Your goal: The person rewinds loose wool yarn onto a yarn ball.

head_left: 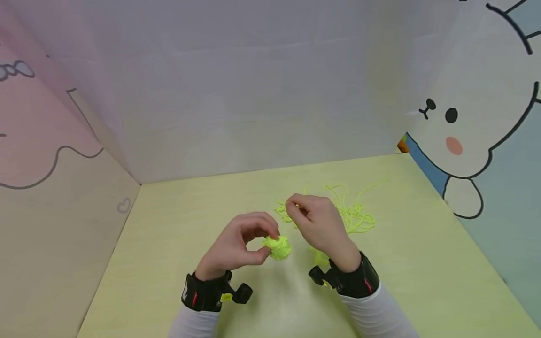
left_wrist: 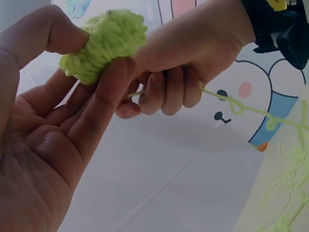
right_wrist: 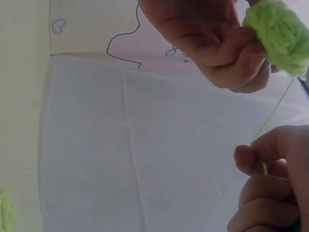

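My left hand (head_left: 241,241) holds a small ball of neon yellow-green yarn (head_left: 279,248) between thumb and fingers, above the table. In the left wrist view the wound strands of the yarn ball (left_wrist: 108,43) show clearly. My right hand (head_left: 319,220) is up to the right of the ball, fingers curled. Between its thumb and forefinger it pinches the yarn strand (right_wrist: 275,113), which runs taut from the ball in the right wrist view. Past that hand, the strand (left_wrist: 256,110) trails on with small loops toward the loose yarn.
Loose tangled yarn (head_left: 357,218) lies on the pale yellow table (head_left: 181,202) behind and right of my right hand. More yarn (head_left: 320,258) shows under the right wrist. A white wall sheet (head_left: 253,94) stands behind, with cartoon-printed panels (head_left: 465,141) at the sides.
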The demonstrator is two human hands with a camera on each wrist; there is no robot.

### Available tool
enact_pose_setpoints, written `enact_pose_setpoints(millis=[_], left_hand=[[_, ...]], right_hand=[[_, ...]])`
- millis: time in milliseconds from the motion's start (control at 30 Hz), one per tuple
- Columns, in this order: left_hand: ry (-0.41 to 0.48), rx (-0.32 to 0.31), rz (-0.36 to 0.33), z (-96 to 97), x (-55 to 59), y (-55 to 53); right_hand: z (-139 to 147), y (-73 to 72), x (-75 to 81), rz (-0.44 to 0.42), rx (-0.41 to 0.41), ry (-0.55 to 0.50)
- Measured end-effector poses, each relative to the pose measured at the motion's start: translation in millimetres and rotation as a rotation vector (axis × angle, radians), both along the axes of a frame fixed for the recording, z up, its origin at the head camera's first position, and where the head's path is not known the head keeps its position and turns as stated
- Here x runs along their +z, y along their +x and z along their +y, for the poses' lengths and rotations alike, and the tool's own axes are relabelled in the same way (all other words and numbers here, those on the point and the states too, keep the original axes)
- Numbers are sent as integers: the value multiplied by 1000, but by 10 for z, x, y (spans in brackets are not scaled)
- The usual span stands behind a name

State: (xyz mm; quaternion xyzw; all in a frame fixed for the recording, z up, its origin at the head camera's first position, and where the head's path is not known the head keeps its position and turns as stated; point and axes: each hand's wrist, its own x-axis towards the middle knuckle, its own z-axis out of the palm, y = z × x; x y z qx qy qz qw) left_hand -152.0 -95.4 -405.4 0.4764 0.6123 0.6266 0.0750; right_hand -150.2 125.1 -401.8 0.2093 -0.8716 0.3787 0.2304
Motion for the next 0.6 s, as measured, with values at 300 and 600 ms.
enact_pose_setpoints(millis=[300,600], left_hand=[[-80,-50,-108,68,-34,-21],[-78,-41,-51,87,45,3]], right_hand=[[85,36,102,246,-14,-155],[82,44,126,208,-49,-117]])
